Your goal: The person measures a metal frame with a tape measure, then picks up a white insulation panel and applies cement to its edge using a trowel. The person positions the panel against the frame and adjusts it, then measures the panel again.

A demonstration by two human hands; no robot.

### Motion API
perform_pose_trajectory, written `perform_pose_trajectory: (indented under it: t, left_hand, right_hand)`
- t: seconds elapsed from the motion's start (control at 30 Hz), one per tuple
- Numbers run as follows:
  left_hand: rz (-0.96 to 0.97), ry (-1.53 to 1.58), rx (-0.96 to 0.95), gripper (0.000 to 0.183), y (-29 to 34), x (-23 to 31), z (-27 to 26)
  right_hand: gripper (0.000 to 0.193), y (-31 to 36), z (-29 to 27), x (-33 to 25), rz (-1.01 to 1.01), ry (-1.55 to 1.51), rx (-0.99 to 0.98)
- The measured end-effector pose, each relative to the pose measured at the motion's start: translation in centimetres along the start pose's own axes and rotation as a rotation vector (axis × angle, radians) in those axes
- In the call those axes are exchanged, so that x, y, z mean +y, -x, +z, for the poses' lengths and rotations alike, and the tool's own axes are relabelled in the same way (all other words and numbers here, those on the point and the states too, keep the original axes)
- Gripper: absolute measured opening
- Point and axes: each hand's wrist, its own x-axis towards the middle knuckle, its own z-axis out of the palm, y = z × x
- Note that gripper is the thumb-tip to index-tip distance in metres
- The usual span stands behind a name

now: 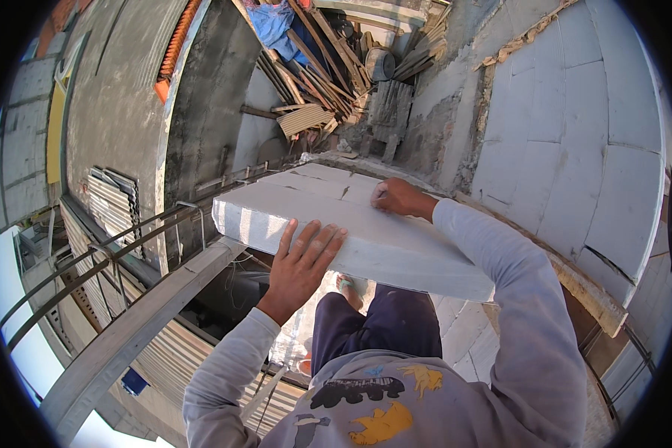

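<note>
In front of me lies a course of white lightweight concrete blocks [403, 265], the top of a low wall, with thin joints between the blocks toward its far side. My left hand [306, 261] rests against the near upper edge of the nearest block, fingers stretched and a little apart, holding nothing. On the block's top, right of the middle, my right hand [402, 200] is closed with the fingers curled in. Its fingertips are hidden, and I cannot make out what, if anything, is in them.
A wooden beam [142, 328] and steel rebar [60, 295] run along the left. At right stands a block wall [567, 127] with a timber plank [590, 291] at its edge. Scrap wood [321, 82] and a bucket [381, 64] lie far below. My legs are under the wall's near edge.
</note>
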Motion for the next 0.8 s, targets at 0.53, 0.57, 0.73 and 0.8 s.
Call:
perform_pose_trajectory:
  t: [0.53,0.57,0.73,0.8]
  left_hand:
    - [0.012,-0.009,0.009,0.068,0.2,0.0,-0.1]
    - [0.013,-0.006,0.012,0.068,0.3,-0.1,0.0]
    - [0.022,-0.031,0.027,0.066,0.6,-0.1,0.3]
    - [0.028,-0.033,0.040,0.065,0.4,-0.1,0.1]
  right_hand:
    - [0.016,-1.2,0.0,0.4,0.066,0.065,-0.044]
    - [0.016,-1.1,0.0,0.7,0.037,0.096,-0.029]
    - [0.016,-0.5,0.6,0.5,-0.204,0.331,0.057]
    - [0.017,-0.5,0.4,0.5,-0.228,0.346,0.041]
